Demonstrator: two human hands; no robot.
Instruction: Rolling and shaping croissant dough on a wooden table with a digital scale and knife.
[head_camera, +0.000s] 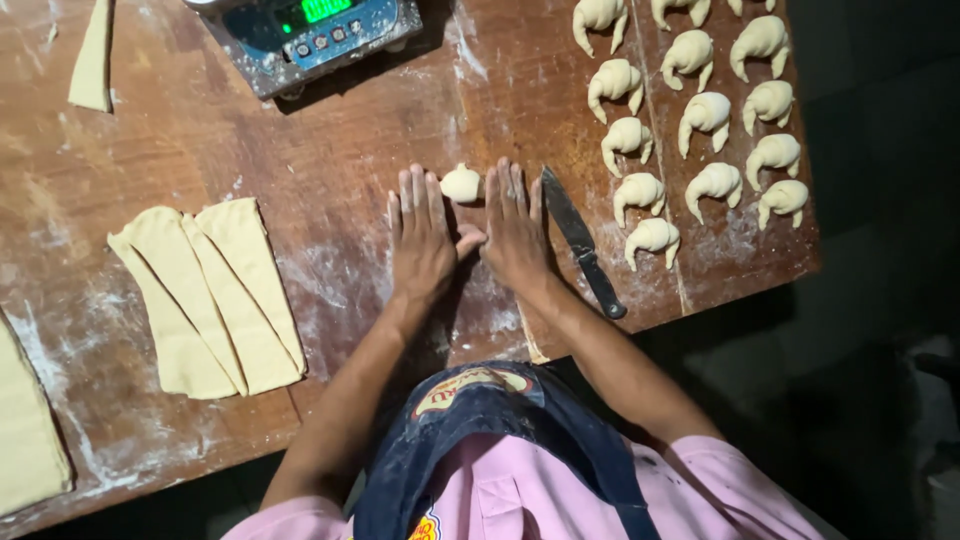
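Observation:
Both my hands lie flat on the floured wooden table (330, 180), palms down, fingers pointing away from me. A small rolled piece of dough (461, 184) sits between the fingertips of my left hand (420, 240) and my right hand (515, 230), touched by both. My thumbs meet just below it. Neither hand grips anything. A dark-handled knife (582, 244) lies on the table right beside my right hand.
Several shaped crescent rolls (705, 115) lie in rows at the right. A stack of triangular dough strips (210, 295) lies at the left, another strip (93, 55) at top left, a dough sheet (25, 430) at the left edge. A digital scale (310, 35) stands at the far side.

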